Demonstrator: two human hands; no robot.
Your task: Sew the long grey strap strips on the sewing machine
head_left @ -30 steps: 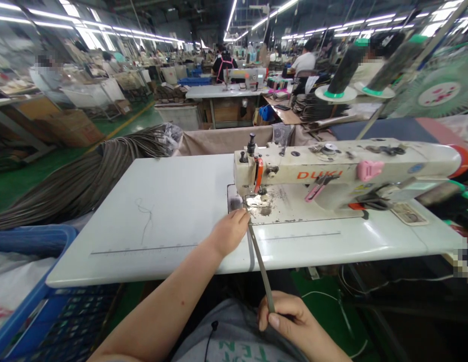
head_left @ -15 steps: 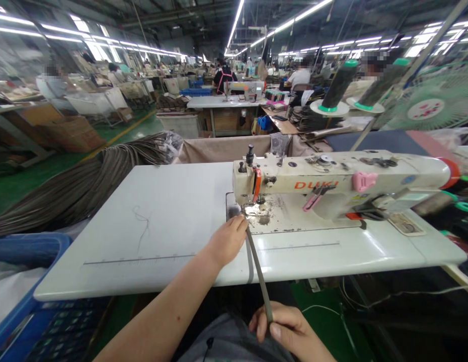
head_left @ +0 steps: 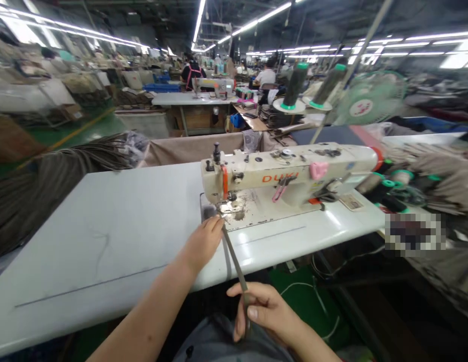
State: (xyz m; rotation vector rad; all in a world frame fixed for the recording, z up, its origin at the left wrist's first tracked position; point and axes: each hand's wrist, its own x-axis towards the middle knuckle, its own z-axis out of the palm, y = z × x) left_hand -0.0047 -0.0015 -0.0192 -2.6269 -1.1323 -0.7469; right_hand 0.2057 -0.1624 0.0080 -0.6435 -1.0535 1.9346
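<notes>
A narrow grey-brown strip (head_left: pixel 234 257) runs from under the needle area of a white sewing machine (head_left: pixel 252 176) down over the table's front edge. My left hand (head_left: pixel 204 240) lies on the white table (head_left: pixel 143 216), its closed fingertips on the strip just in front of the presser foot. Below the edge, my right hand (head_left: pixel 266 307) has the strip between thumb and fingers, with the index finger stretched out. The strip's lower end dips out of sight behind my fingers. Loose thread (head_left: pixel 102 241) lies on the table to the left.
A large bundle of dark strips (head_left: pixel 49 196) is heaped left of the table. Thread cones (head_left: pixel 295 86) and a green fan (head_left: pixel 370 100) stand behind the machine. Piled fabric (head_left: pixel 438 171) lies at the right. A co-worker in pink straps (head_left: pixel 192 74) sits farther back.
The view has swung to the right, bringing more of the right-hand piles in. My right hand has loosened its curl, index finger extending, and still has the strip. My left hand stays near the presser foot.
</notes>
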